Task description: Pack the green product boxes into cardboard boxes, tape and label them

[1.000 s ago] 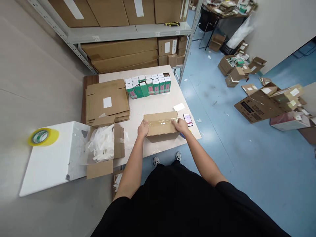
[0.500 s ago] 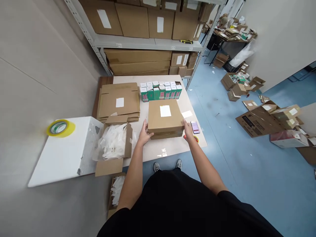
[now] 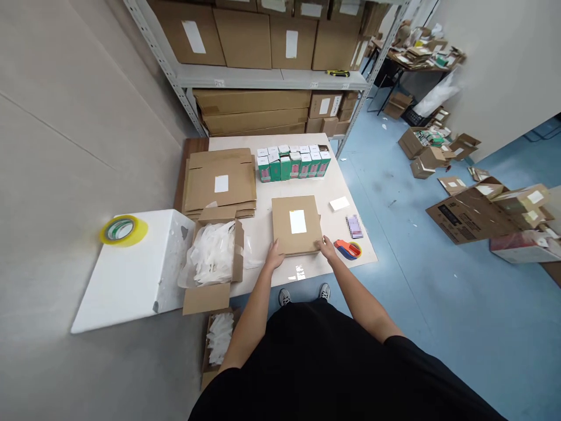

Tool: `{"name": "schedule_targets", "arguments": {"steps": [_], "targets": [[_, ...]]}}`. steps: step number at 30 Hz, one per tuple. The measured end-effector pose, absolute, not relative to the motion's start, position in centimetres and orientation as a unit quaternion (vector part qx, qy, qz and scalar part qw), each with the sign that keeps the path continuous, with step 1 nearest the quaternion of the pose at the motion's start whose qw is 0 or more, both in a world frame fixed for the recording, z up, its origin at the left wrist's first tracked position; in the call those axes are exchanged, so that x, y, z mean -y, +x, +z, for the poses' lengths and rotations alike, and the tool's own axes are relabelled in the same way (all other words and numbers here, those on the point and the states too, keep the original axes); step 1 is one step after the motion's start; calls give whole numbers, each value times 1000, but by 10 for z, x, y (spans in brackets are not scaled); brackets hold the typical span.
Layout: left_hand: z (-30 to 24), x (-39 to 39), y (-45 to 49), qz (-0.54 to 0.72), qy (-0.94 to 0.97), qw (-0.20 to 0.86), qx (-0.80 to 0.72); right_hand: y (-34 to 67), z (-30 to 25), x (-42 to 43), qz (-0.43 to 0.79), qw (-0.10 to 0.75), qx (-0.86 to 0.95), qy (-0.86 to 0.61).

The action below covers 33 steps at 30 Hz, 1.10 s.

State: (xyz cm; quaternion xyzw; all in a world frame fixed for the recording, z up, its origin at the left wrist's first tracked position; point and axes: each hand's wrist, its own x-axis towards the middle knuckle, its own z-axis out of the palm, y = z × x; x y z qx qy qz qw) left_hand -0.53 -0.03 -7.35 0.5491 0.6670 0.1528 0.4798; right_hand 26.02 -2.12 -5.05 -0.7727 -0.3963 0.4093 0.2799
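Head view: carton point(image 3: 284, 234), probably stiff, best side-held; your left hand point(image 3: 273, 256) and right hand point(image 3: 326, 248) grip seven- and five-o'clock corners.

Our left hand point(image 3: 274, 255) and right hand point(image 3: 326, 248) hold the near corners of a square brown cardboard box point(image 3: 296, 241) over the pale, smooth tabletop point(image 3: 267, 225). Beside our right hand we see an orange-and-blue handheld tape dispenser point(image 3: 347, 249); farther back stand rows of green-and-white paperboard cartons point(image 3: 295, 166).
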Motion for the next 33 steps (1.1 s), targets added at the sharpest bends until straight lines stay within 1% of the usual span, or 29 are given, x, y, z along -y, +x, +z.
{"name": "schedule_targets", "arguments": {"steps": [4,7,9,14,19,22,25,29,33], "targets": [[-48,-20,11,252,562,387,-686,275,-42,3,375,330,394,-772],[-21,-43,42,337,599,372,-624,297,-25,-14,346,379,440,-737],[-3,-60,70,365,619,379,-583,316,-13,-25,335,399,457,-721],[18,-105,148,360,638,408,-544,373,4,-60,327,413,474,-705],[3,-149,218,307,656,424,-544,439,-14,-108,321,398,484,-710],[-21,-174,254,258,644,441,-570,476,-40,-136,320,354,485,-733],[-53,-197,286,208,616,465,-600,504,-70,-159,346,250,496,-756],[-102,-220,325,161,563,493,-643,526,-105,-182,380,103,541,-743],[-146,-242,352,129,528,495,-678,535,-135,-202,394,-4,563,-726]]}}
